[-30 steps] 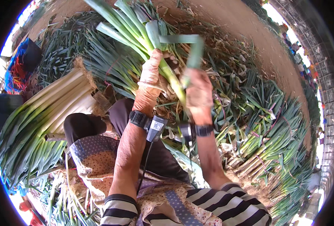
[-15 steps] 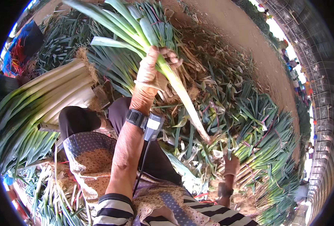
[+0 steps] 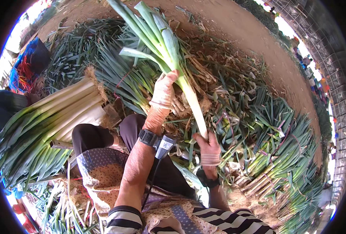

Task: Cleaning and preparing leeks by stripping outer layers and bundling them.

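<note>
A large green onion [image 3: 192, 101] slants in front of me, its wide green leaves pointing up and away and its white stalk running down to the right. Gloved, my left hand [image 3: 163, 92] is closed around the stalk just below where the leaves spread. My right hand [image 3: 209, 149], also gloved, is closed at the lower white end, thumb against the stalk; the root tip is hidden in it. Beneath the stalk, trimmed leaves and peeled skins [image 3: 235, 105] lie heaped on the ground.
To my left, a thick stack of cleaned green onions [image 3: 59, 113] rests on a low frame [image 3: 61, 144]. Bundles of unpeeled onions [image 3: 122, 74] lie ahead, more bundles [image 3: 274, 163] at the right. A blue bag with red strings [image 3: 26, 64] sits far left. Bare earth [image 3: 235, 27] stretches beyond.
My right hand has come up from the pile at the lower right and taken hold of the stalk's lower end. My left hand has shifted slightly downward in view with the onion, now more upright.
</note>
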Demonstrator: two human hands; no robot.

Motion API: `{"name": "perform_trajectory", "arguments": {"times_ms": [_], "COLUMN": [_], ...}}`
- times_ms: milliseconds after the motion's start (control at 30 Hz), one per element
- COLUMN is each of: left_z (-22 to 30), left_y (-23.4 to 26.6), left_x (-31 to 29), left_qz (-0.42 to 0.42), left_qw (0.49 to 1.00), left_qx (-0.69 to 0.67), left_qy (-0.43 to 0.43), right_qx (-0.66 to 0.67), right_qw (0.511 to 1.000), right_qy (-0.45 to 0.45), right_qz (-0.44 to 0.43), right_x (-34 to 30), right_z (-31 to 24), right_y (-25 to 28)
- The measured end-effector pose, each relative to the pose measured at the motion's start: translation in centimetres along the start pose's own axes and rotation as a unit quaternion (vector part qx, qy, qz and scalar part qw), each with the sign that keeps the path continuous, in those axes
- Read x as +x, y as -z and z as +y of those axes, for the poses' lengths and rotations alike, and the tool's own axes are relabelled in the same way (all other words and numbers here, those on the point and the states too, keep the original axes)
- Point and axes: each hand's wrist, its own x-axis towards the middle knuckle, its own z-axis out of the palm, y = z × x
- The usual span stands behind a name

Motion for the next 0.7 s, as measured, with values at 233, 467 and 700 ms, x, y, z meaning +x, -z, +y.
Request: {"name": "perform_trajectory", "arguments": {"times_ms": [233,467,700], "left_z": [0.6,-0.4,0.0], "left_y": [-1.2,-1.0,-1.6], "left_x": [-0.9,-0.8,-4.8], "left_qz": [-0.010,0.009,-0.228], "left_qw": [0.998,0.989,0.931], "left_qx": [-0.022,-0.135,0.240], "left_qy": [0.062,0.061,0.155], "right_qx": [0.003,0.118,0.252], "right_qw": [1.000,0.980,0.925], "right_qy": [0.017,-0.127,-0.193], "right_qz": [0.011,-0.101,-0.207], "right_x": [0.6,0.9,1.0], "right_z": [1.1,0.7,-1.6], "right_y": [0.7,1.7,4.0]}}
